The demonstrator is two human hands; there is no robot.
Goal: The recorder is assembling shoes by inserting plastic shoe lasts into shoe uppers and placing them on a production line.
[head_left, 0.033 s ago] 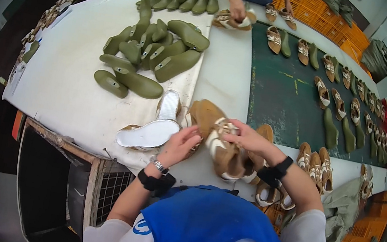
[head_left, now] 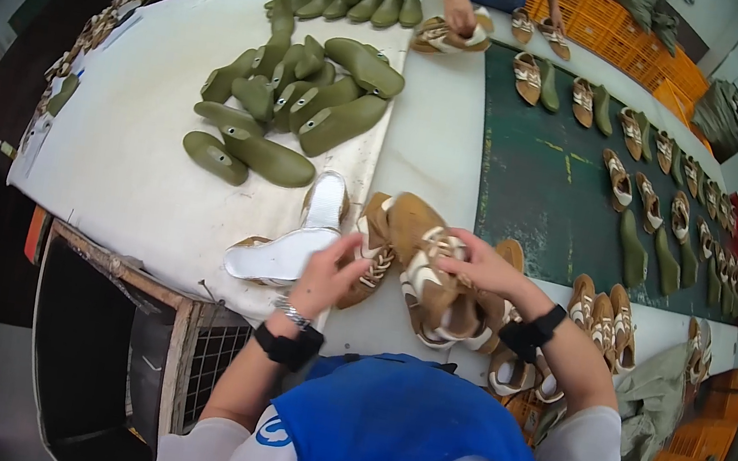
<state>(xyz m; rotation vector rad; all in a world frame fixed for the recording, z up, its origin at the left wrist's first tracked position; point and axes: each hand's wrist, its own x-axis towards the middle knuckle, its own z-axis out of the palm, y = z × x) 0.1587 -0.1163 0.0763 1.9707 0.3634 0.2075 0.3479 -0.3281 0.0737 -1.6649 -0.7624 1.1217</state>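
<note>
My right hand (head_left: 484,269) grips a brown and white sneaker (head_left: 428,251), its brown toe pointing away from me and its laces upward. My left hand (head_left: 326,274) has its fingers apart and holds nothing; it hovers just left of a second brown and white shoe (head_left: 366,273). Partly beneath the left hand lies a shoe upper with a white underside (head_left: 274,259). Another white-bottomed upper (head_left: 325,202) rests just beyond it. More brown shoes crowd under and beside the held sneaker, partly hidden by it and my right hand.
Green shoe lasts (head_left: 265,160) lie heaped on the white cloth-covered table (head_left: 109,115). Rightward, a dark green belt (head_left: 533,217) carries shoes and lasts in rows. Across the table a co-worker's hand (head_left: 461,17) holds a shoe. Orange crates (head_left: 599,31) stand behind; a wire-sided frame (head_left: 211,364) is nearer, left.
My left hand has drawn back slightly left and its fingers have come away from the shoes. The sneaker in my right hand has turned a little, showing more of its laces.
</note>
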